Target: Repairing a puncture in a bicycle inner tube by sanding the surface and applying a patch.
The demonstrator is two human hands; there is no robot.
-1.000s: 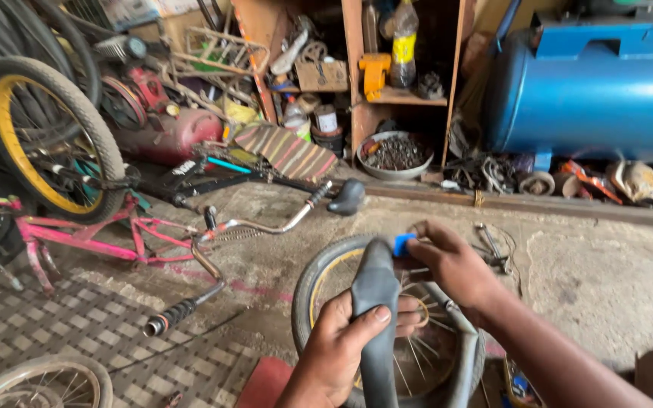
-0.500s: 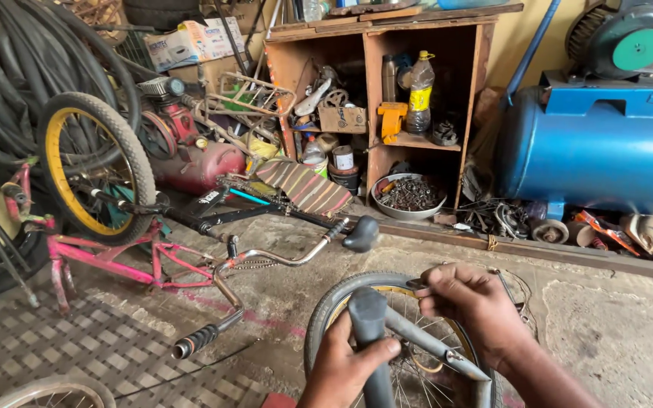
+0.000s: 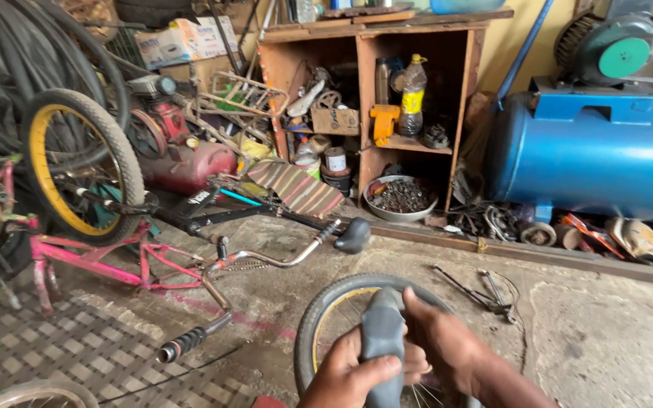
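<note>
While my left hand [image 3: 357, 374] squeezes the gray inner tube [image 3: 382, 332], my right hand [image 3: 447, 347] grips it too, above the near wheel [image 3: 326, 313]. A pink bike [image 3: 115, 257] lies left.

Cracked concrete floor [image 3: 591, 332] — cluttered wooden shelves [image 3: 376, 91]

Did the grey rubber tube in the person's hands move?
Yes. The grey rubber inner tube now stands straighter, nearer the middle of the small bicycle wheel it sits over.
</note>
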